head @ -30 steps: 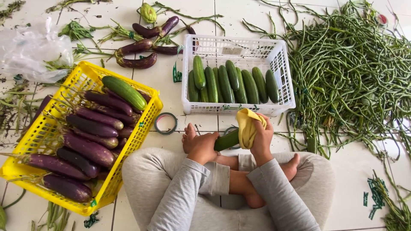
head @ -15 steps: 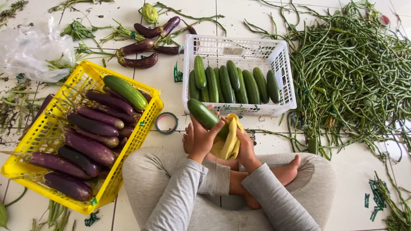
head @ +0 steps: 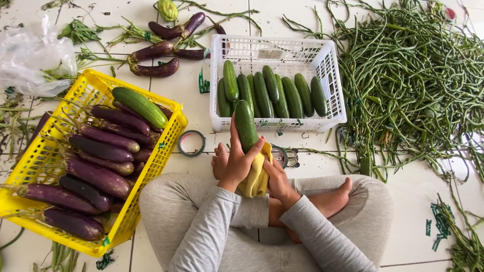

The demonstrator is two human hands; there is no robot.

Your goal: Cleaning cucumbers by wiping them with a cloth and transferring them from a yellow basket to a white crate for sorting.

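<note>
- The person sits cross-legged on the tiled floor (head: 201, 108), grey sleeves and bare feet at the bottom of the view.
- The left hand (head: 241, 163) is nearest to the camera; its grip is closed around the lower part of a cucumber (head: 246, 125).
- The right hand (head: 276, 179) lies just beside it, its grip clenched on a yellow cloth (head: 257, 176) that touches the bottom end of the cucumber.
- The cucumber stands almost upright between the two hands, with its long axis pointing away from the body, and the free tip is near the front wall of the white basket (head: 280, 123).
- So the basket lies straight ahead of the cucumber, and the left hand is the one that carries it.
- A tape ring (head: 191, 143) lies on the floor to the left of the hands.
- In the white basket lie more cucumbers in a row, their long axes parallel with the held one.
- On the left is a yellow basket (head: 93, 88) with purple eggplants (head: 98, 176) and one cucumber on top.
- Farther away, more eggplants lie on the floor, and long beans (head: 413, 85) are spread out on the right.
</note>
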